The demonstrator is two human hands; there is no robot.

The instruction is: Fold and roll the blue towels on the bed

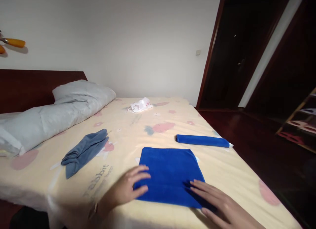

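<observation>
Find the blue cloth point(170, 173) spread flat on the patterned sheet point(128, 137), between the left hand point(123, 188) and the right hand point(222, 201). Shows a faint crease across the near part. Looks thin, light and soft, probably towel-like, with little slip against the sheet; likely to bend and wrinkle easily, with no real risk of breaking. Best to take hold by the near corners or the side edges, pinching lightly and keeping both sides level to avoid bunching.

See the left hand open, fingers apart over the left edge, and the right hand open too, fingers stretched over the right edge above a dark shadow. Cannot tell how firmly either presses, or whether at all.

Note a narrow blue bundle point(202, 140) beyond, to the right, likely thicker and firmer from its layers, and a crumpled grey cloth point(85, 151) to the left, limp-looking.

Read "rabbit" on the sheet, above smaller lettering too blurred to make out. Notice red marks on the white bag point(141, 105) farther back, illegible from here. Cannot find any readable brand or label on the cloths.
</observation>
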